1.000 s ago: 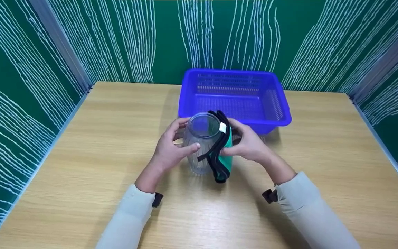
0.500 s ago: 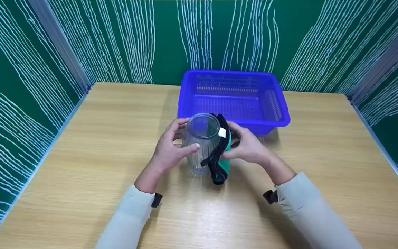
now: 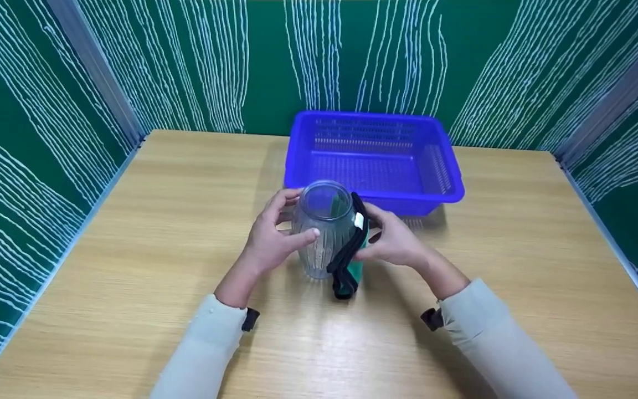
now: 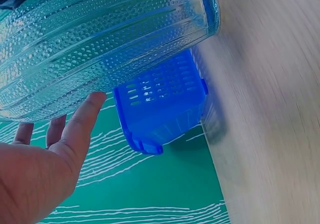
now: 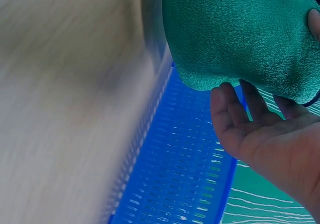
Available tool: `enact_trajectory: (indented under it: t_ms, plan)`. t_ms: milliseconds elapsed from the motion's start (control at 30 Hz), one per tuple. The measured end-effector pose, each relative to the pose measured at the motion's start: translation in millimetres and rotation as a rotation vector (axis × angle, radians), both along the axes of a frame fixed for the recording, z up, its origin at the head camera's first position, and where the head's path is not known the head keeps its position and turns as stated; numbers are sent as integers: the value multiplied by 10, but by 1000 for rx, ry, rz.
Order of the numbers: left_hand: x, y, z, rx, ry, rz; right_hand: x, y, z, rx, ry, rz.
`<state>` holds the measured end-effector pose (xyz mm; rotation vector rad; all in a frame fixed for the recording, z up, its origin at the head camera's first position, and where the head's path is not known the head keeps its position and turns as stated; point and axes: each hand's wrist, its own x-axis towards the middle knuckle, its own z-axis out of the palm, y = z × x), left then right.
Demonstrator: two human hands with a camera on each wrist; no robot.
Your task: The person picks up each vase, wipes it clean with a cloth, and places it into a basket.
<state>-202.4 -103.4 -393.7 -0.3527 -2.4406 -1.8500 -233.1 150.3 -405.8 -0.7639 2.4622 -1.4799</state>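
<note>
A clear ribbed glass jar (image 3: 314, 252) stands on the table, its round mouth facing up. My left hand (image 3: 272, 238) grips its left side, thumb toward me and fingers round the far side. In the left wrist view, the glass (image 4: 100, 48) shows a dimpled surface between raised ribs. A folded green cloth (image 5: 240, 38) with black edging and a white tag is in my right hand (image 3: 396, 238), pinched between thumb and fingers. The cloth lies against the jar's right side in the head view. Its far side is partly hidden.
Just behind the jar stands a blue perforated plastic basket (image 3: 446, 191), with nothing visible inside. Green walls (image 3: 266, 66) with white wavy lines enclose the wooden table (image 3: 186, 183) at the back and sides.
My right hand has shifted the cloth slightly down along the jar's side, toward me. Left hand and jar stay almost in place.
</note>
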Motion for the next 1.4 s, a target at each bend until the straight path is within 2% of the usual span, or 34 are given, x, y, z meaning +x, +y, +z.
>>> enact_trajectory:
  t_ms: [400,567,600,833,967,1200,1400]
  plan:
    - [-8,-9,-18,23,10,-13,-19,-23,-120,29,-17,-10]
    - [-15,-13,-23,34,20,-12,-23,-52,-191,51,15,-13]
    - [-16,-13,-24,33,17,-10,1,-70,-167,59,21,-16]
    - [-22,-5,-13,23,9,-9,-48,-64,-304,88,55,-24]
    - [-22,-1,-8,22,12,-11,-47,-71,-322,123,47,-35]
    - [-18,8,-1,16,7,-1,-48,-88,-329,161,95,-28]
    - [-23,6,-5,9,20,-12,-34,-94,-333,198,97,-56]
